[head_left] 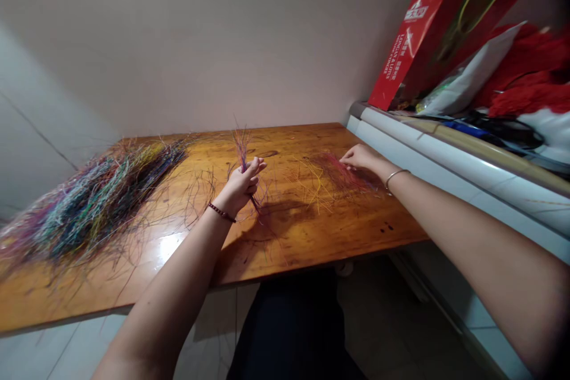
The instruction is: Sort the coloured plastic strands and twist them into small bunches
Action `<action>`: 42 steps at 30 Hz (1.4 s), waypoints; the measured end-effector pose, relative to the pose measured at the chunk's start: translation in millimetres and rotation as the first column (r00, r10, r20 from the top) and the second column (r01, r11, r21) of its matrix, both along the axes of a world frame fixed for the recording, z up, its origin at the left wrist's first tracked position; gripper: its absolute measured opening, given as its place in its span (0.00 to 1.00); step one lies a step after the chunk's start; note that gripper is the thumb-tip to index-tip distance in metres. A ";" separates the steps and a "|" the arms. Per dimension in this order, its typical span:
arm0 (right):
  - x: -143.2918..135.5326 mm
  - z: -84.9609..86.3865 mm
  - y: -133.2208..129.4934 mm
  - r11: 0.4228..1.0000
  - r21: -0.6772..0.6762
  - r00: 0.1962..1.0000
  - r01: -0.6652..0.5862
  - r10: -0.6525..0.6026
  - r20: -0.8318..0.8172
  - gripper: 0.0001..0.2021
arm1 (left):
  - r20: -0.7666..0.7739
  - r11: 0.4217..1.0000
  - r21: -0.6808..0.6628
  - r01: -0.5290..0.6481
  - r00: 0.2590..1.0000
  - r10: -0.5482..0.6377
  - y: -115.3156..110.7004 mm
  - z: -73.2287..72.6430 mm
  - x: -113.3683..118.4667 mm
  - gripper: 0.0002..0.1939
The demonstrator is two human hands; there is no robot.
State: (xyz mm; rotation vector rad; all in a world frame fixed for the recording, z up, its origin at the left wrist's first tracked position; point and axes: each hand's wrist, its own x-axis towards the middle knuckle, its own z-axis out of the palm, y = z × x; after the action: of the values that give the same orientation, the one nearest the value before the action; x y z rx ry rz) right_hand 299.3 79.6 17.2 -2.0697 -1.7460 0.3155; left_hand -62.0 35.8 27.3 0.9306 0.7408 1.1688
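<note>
My left hand [244,183], with a beaded bracelet at the wrist, is closed around a bundle of thin coloured wires [241,151]. The bundle stands roughly upright, fanning out above the fist, and its lower ends stick out below. Off to the right, my right hand [360,159] has its fingertips pinched together at the edge of a small pile of red and pink wires [341,173]. Whether a strand sits in that pinch is too fine to tell. Between the hands lies a loose scatter of yellow wires [317,185] on the wooden table [312,237].
A large heap of mixed coloured wires [102,202] covers the table's left side, with dark loose strands [196,190] spreading from it. Along the right, a white ledge [445,160] carries a red paper bag [409,41], a white packet [472,80] and red fabric [534,89]. A wall stands behind.
</note>
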 end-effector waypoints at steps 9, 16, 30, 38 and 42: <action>-46.6 31.4 0.9 0.964 0.247 0.966 0.095 -0.030 -0.255 0.15 | 0.133 0.993 -0.094 0.075 0.989 -0.062 9.5 -4.5 -2.2 0.23; -186.3 23.0 -30.1 0.945 0.252 0.503 -0.209 0.325 -0.801 0.13 | 0.103 0.999 0.030 0.038 0.994 -0.041 8.2 -10.7 0.9 0.09; -204.9 -20.8 -22.5 0.889 0.429 0.339 -0.159 0.457 -0.822 0.22 | -0.369 0.960 0.277 -0.046 0.917 0.150 -3.1 -15.1 19.0 0.14; -208.4 -17.9 -30.0 0.891 0.426 0.363 -0.159 0.454 -0.814 0.20 | -0.272 0.977 0.191 -0.093 0.952 0.144 -6.9 -16.1 24.9 0.12; -208.7 -16.4 -32.0 0.904 0.402 0.349 -0.142 0.426 -0.834 0.19 | -0.247 0.979 0.185 -0.085 0.960 0.130 -8.8 -15.2 25.1 0.12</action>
State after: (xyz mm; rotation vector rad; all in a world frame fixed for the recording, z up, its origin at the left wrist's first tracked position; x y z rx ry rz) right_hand 90.6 47.6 0.8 -0.9426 -1.2626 1.0480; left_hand -36.8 27.1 12.1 1.2167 0.9189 1.2357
